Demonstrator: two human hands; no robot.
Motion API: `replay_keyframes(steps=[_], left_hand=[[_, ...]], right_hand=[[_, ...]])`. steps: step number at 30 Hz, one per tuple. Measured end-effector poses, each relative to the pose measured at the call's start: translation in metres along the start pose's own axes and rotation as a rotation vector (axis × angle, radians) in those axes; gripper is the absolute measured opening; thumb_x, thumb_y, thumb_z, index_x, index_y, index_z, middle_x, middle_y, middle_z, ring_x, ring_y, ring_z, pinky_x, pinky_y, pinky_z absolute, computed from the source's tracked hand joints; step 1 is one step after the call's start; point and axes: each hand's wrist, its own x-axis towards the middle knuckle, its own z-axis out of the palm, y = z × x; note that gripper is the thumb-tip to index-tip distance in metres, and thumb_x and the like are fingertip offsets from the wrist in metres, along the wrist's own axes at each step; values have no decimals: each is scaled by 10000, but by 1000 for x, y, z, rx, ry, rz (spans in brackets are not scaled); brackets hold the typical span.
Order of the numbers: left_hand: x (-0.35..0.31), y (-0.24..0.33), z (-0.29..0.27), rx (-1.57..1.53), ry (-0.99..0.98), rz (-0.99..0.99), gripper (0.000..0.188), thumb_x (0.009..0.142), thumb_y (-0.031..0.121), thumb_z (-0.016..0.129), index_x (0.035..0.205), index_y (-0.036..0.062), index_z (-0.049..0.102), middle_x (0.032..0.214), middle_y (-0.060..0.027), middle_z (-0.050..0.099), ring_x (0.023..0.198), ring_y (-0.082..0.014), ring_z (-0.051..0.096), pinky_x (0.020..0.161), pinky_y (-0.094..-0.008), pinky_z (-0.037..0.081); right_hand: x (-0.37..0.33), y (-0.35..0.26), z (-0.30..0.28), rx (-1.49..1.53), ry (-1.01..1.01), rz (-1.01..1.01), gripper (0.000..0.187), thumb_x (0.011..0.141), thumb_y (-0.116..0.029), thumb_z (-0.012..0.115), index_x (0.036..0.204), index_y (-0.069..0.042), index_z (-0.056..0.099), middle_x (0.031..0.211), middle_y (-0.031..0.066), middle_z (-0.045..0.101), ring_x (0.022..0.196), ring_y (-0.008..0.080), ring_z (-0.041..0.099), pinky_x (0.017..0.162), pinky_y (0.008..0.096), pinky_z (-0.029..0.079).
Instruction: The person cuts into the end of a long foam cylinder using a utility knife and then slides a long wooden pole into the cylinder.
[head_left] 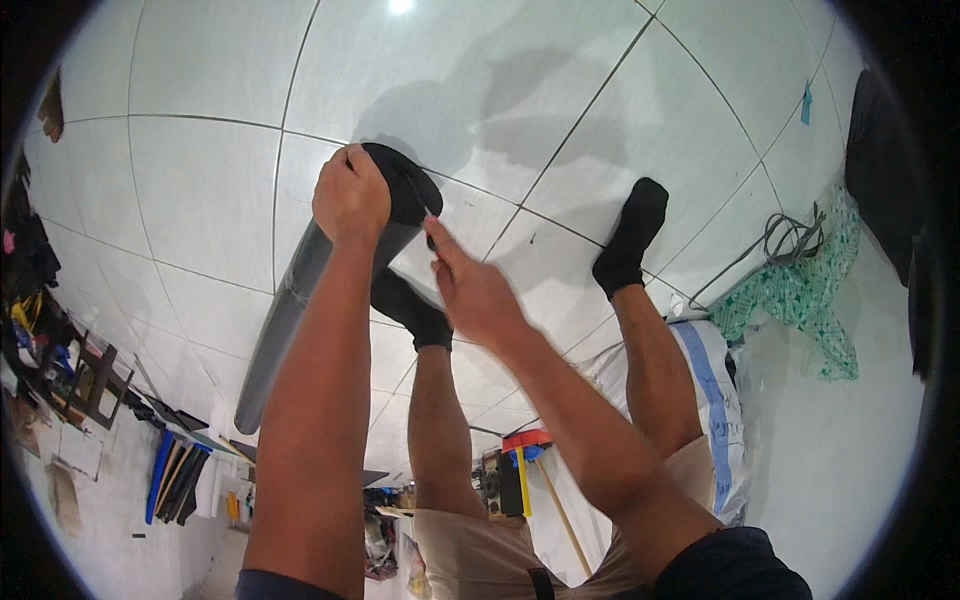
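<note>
A long grey tube-shaped roll or pipe [285,318] slants up from the lower left. Across its upper end lies a black, curved piece [402,180], which looks soft; how the two are joined cannot be made out. My left hand [352,195] is closed over the left edge of the black piece, at the top of the tube. In my right hand [478,295] is a small knife [429,240] with a dark handle, its forefinger stretched along it. The thin blade points up against the right side of the black piece.
White floor tiles [200,190] spread under my feet in black socks [632,235]. To the right lie a green patterned cloth [800,300], a grey cable [740,262] and a white sack [715,400]. Tools and clutter [75,350] line the left, with a red-headed broom [527,440] behind me.
</note>
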Motion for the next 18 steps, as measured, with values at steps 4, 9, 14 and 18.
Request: replay_keyframes(steps=[4,9,14,18], left_hand=[[1,1,-4,17,-25,-28,454,929,373,335,1071,78,650,1102,-150,633,1010,-344,595,875,-440,458],[0,5,0,11,-10,-4,455,928,371,336,1087,79,647,1093,-153,634,1007,-340,598,874,-434,462],[-6,-2,-3,31,-45,-50,472,930,375,323,1082,67,647,1082,-160,636,1000,-353,598,871,-441,462],[5,7,-2,39,-25,-15,482,926,376,317,1075,56,647,1077,-163,638,1002,-360,596,875,-446,459]], right_hand=[[41,-20,-58,-231,-301,-27,474,954,-223,432,1421,-233,350,827,147,641,695,303,613,688,408,478],[72,-27,-91,-245,-542,12,475,956,-228,438,1423,-256,359,649,57,494,535,171,485,571,337,432],[35,-22,-87,-154,-549,90,474,958,-227,441,1424,-252,356,661,61,500,535,168,472,578,341,422],[59,-19,-83,-221,-487,25,499,959,-243,445,1439,-217,307,795,125,598,678,247,555,698,380,442]])
